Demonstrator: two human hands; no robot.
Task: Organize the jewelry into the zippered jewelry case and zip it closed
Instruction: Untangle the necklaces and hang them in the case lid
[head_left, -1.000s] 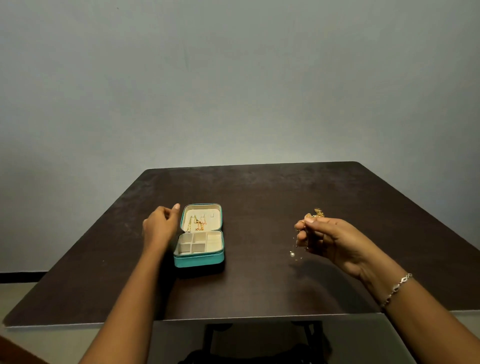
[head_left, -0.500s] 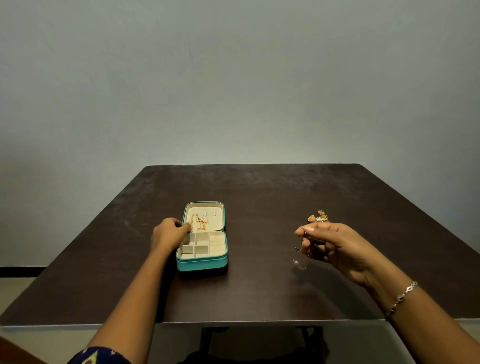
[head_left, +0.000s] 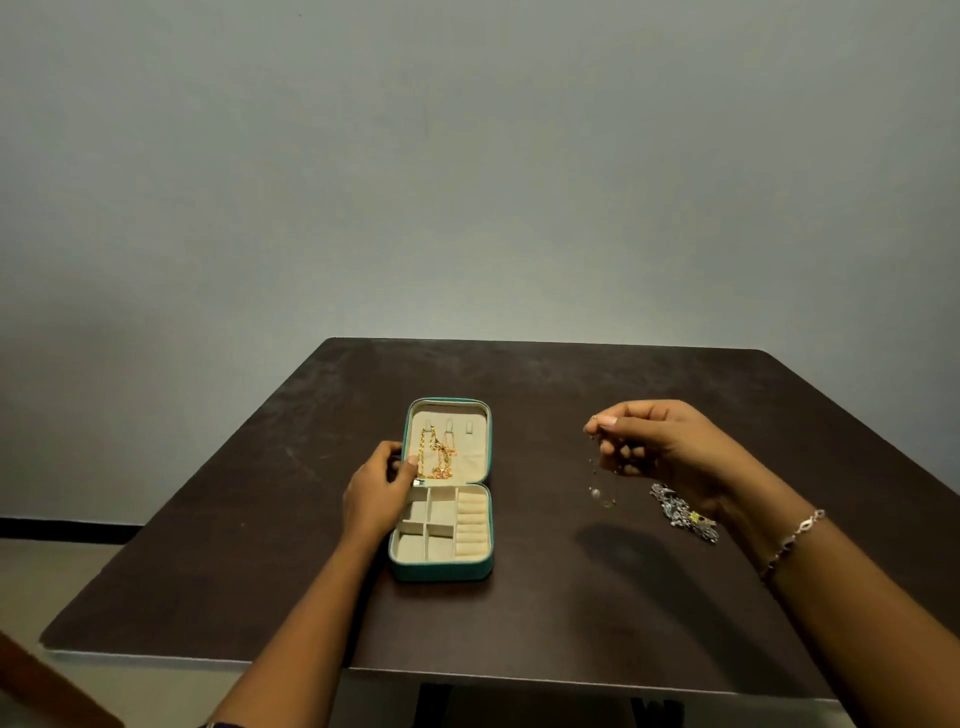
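The right hand (head_left: 660, 452) pinches a thin beaded chain (head_left: 594, 491) by its top end, likely feather-light, limp and tangle-prone, dangling right of the open teal zippered jewelry case (head_left: 441, 570), whose left edge the left hand (head_left: 376, 493) grips.

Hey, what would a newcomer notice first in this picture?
The open teal case sits at the middle of the table, gold chains in its lid, the left hand holding its left edge. To its right, the right hand pinches a thin chain dangling over the table, beside a silver heap.
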